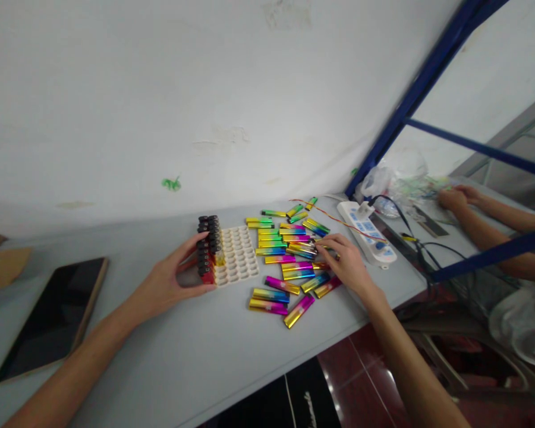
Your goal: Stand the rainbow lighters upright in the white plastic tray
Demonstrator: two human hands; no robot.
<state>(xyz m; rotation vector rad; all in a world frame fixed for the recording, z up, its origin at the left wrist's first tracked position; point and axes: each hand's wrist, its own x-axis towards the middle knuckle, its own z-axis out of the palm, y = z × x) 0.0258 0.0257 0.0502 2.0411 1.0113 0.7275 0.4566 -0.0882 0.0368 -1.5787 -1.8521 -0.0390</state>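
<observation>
A white tray (238,268) with rows of holes lies on the table, its left part filled with upright lighters (214,235) that have black tops and red or yellow bodies. My left hand (167,276) grips the tray's left end, thumb along the near side and fingers round the far side of the lighters. To the right of the tray, several shiny lighter sleeves (270,244) in gold, green, blue and magenta are spread about. Over them, my right hand (345,261) has its curled fingertips closed at the end of one metallic lighter sleeve (301,246); the fingers partly hide it.
A dark tablet (53,318) lies at the left, beside brown cardboard (4,267). A white power strip (368,232) with plugs and cables sits at the right. Beyond a blue metal frame (410,89), another person's hands (459,196) rest near plastic bags (387,184).
</observation>
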